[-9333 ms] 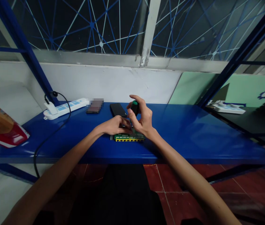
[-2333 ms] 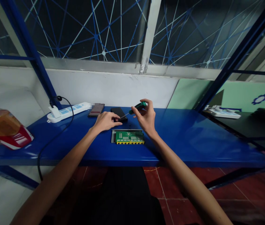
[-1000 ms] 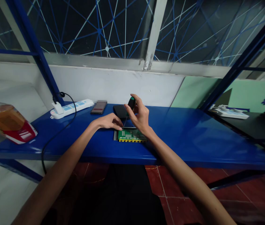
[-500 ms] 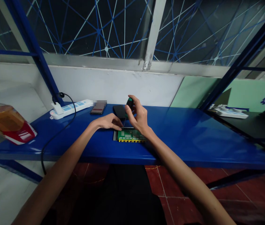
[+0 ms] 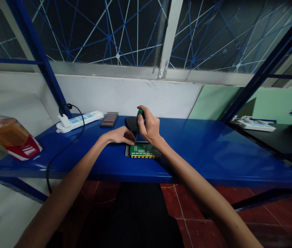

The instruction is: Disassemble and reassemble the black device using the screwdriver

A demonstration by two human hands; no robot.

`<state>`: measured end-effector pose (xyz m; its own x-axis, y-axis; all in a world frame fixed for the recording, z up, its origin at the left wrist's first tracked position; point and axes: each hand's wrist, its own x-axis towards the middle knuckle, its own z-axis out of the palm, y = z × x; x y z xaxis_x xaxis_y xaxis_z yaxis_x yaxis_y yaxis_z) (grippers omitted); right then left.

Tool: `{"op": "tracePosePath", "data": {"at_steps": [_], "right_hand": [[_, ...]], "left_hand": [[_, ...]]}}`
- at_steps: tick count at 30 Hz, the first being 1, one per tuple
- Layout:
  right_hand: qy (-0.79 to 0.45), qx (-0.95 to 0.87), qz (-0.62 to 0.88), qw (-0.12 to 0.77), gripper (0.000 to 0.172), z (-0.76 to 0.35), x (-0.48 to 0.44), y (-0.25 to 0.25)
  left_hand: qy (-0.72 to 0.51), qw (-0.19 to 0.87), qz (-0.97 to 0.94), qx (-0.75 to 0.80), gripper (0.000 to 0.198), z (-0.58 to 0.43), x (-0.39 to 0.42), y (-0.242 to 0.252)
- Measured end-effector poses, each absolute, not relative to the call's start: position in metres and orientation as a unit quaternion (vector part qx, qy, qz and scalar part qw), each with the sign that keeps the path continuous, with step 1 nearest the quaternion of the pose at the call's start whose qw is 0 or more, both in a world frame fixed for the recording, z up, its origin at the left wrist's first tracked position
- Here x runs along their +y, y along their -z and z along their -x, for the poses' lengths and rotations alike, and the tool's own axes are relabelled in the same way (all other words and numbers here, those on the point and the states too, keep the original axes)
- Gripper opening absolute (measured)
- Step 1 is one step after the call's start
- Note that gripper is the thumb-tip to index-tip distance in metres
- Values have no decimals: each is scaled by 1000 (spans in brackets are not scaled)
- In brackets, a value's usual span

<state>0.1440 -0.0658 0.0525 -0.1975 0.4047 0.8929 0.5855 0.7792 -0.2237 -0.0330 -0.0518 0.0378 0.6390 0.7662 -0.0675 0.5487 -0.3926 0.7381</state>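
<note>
A green circuit board (image 5: pixel 143 151) with a yellow front edge lies in a metal tray on the blue shelf (image 5: pixel 213 151). My right hand (image 5: pixel 148 127) is wrapped round a green-handled screwdriver (image 5: pixel 139 113), held upright with its thin shaft pointing down at the board's far left corner. My left hand (image 5: pixel 120 135) rests on the shelf just left of that corner, fingertips pinched together by the screwdriver's tip. What the fingertips hold, if anything, is too small to see.
Behind the board lie a black phone (image 5: pixel 130 122) and a second phone (image 5: pixel 109 119). A white power strip (image 5: pixel 78 120) with a black cable sits at the back left. A jar of amber liquid (image 5: pixel 6 136) stands at the left end. Blue frame posts flank the shelf.
My right hand had lifted the screwdriver away from the board, then brought it back down upright onto the far left corner. My left hand moved back next to the tip.
</note>
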Motion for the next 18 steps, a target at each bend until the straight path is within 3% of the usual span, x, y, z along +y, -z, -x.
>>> {"op": "tracePosePath", "data": {"at_steps": [13,18], "right_hand": [[138,-773,352,509,43,-142,-78,-46],[141,-766,363,512,48,-144,-78,-46]], "left_hand": [[-257,340,-842,330,17,30,-55,-44],[-328,327,-816,345,20,23,-61,-44]]}}
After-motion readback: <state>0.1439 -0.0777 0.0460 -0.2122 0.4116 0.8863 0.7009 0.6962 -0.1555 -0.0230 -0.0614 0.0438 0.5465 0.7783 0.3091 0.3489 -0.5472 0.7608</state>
